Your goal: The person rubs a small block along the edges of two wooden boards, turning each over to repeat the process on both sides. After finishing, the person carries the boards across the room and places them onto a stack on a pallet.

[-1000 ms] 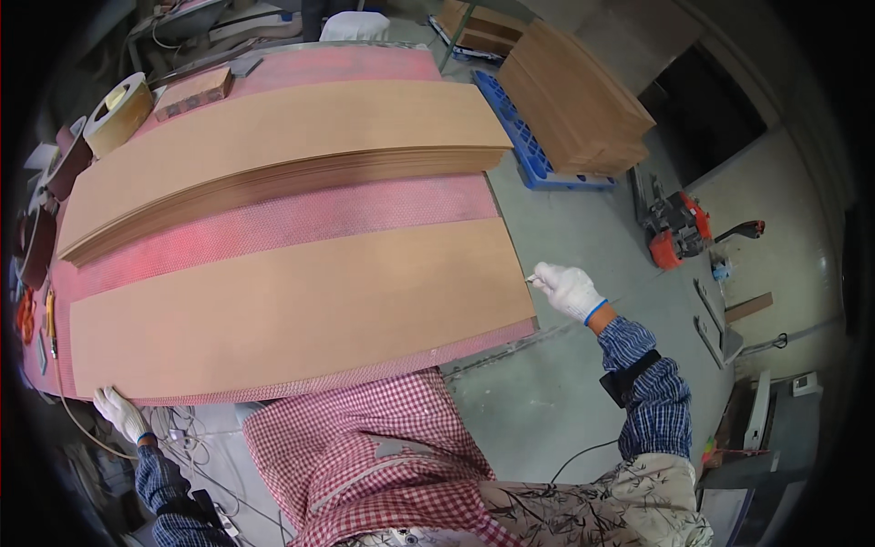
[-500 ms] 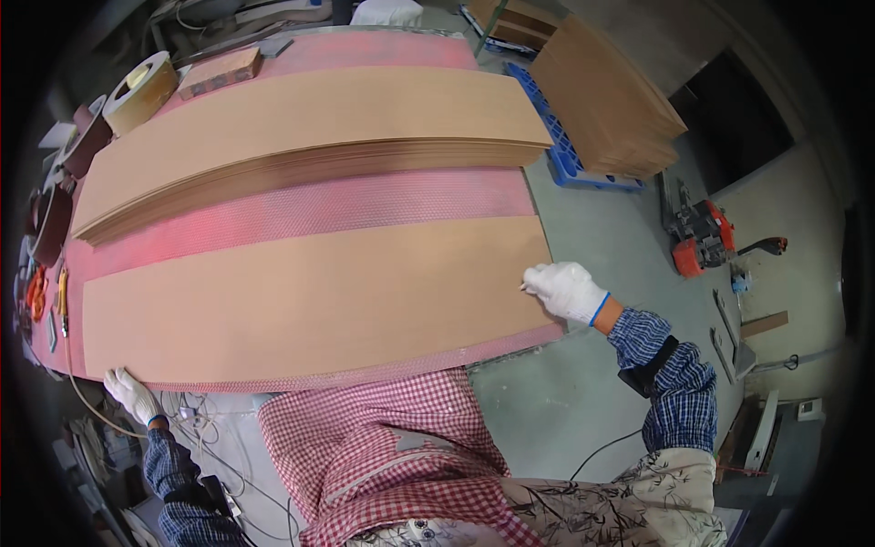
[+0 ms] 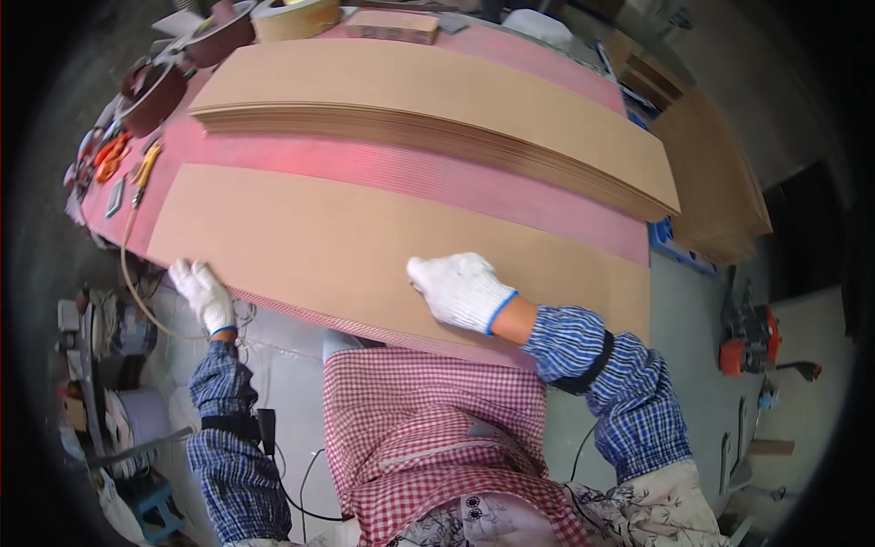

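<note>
A long tan board (image 3: 310, 228) lies flat on the pink textured table cover (image 3: 437, 178), along the side close to me. My left hand (image 3: 202, 294), in a white knit glove, rests at the board's near left edge with its fingers stretched out. Over the middle of the board is my right hand (image 3: 463, 292), gloved the same way and closed like a fist. What its fingers hold, if anything, is hidden. Beyond this board a stack of similar tan boards (image 3: 437, 82) stretches across the table.
At the far left sit a wide tape roll (image 3: 296, 20), a dark red roll (image 3: 150, 100), an orange-handled tool (image 3: 111, 157) and a yellow tool (image 3: 146, 169) on a hose. To the right, brown cardboard (image 3: 715, 182) stands on a blue pallet (image 3: 684, 251), near a red wheeled machine (image 3: 752, 342).
My right hand has moved from the board's right end leftward to its middle. The left hand stays by the near left corner. The whole view has turned toward the left.
</note>
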`<act>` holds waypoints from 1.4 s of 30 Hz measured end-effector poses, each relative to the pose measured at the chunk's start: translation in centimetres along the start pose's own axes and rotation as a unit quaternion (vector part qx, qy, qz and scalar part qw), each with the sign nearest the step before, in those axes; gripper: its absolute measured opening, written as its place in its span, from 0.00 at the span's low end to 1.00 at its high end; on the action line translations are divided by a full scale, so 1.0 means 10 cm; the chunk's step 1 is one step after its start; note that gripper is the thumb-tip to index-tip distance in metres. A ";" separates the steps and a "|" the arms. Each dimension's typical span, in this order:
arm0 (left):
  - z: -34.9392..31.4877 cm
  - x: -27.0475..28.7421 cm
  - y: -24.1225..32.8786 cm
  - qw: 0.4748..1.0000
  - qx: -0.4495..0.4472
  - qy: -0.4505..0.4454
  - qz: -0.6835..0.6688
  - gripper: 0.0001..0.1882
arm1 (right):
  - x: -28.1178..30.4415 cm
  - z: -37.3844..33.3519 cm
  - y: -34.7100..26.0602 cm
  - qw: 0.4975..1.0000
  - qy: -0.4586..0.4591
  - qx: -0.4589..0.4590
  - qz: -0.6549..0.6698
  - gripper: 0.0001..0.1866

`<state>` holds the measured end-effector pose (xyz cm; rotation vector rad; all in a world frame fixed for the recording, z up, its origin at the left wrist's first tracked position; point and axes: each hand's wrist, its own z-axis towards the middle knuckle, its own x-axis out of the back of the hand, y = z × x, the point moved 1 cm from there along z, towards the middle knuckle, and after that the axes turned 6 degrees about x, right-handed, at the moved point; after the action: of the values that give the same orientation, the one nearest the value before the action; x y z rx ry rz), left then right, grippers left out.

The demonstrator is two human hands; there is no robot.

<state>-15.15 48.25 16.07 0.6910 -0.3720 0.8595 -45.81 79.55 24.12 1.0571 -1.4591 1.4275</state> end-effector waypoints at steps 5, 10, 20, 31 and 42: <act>-0.06 0.05 0.34 0.987 0.131 -0.077 -0.052 0.28 | -0.04 1.07 -0.55 0.999 0.025 0.032 -0.019 0.10; -0.05 0.06 0.35 0.982 0.163 -0.083 -0.046 0.30 | -0.17 1.81 -0.80 0.995 0.060 0.063 -0.042 0.11; -0.07 0.02 0.40 0.974 0.180 -0.134 -0.041 0.29 | 0.28 -0.69 0.48 0.951 0.126 -0.169 0.225 0.13; 0.43 -0.19 -1.30 0.917 -0.293 -0.176 0.208 0.22 | -0.05 -3.80 1.24 0.916 0.032 -0.400 0.004 0.09; 0.37 -0.42 -1.46 0.875 -0.342 -0.208 0.272 0.22 | -0.16 -4.03 1.38 0.927 0.007 -0.362 -0.099 0.05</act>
<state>-6.27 36.68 10.53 0.0820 -1.2369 1.0138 -58.43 119.95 19.20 0.6831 -1.6231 0.6469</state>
